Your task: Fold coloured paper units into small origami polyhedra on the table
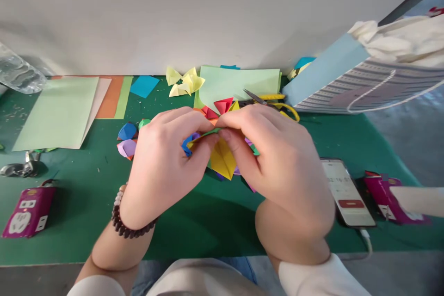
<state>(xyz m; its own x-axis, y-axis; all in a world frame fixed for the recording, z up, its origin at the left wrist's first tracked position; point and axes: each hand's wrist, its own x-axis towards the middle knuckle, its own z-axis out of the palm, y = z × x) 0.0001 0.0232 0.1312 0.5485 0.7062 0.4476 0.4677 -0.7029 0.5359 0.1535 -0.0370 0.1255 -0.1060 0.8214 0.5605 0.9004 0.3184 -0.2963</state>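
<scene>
The left hand and right hand meet, pinching a folded paper model above the green cutting mat. It seems light and soft, so hold it by its folded edges, though fingers hide much of it.

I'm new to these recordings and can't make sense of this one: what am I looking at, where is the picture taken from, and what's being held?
This is a view from a camera worn on a person's head, looking forward and down at their own bare hands. No machine is involved. The left hand and right hand together pinch a multicoloured folded paper piece. On the green mat around them lie a pale green paper sheet, yellow-handled scissors and a phone.
</scene>
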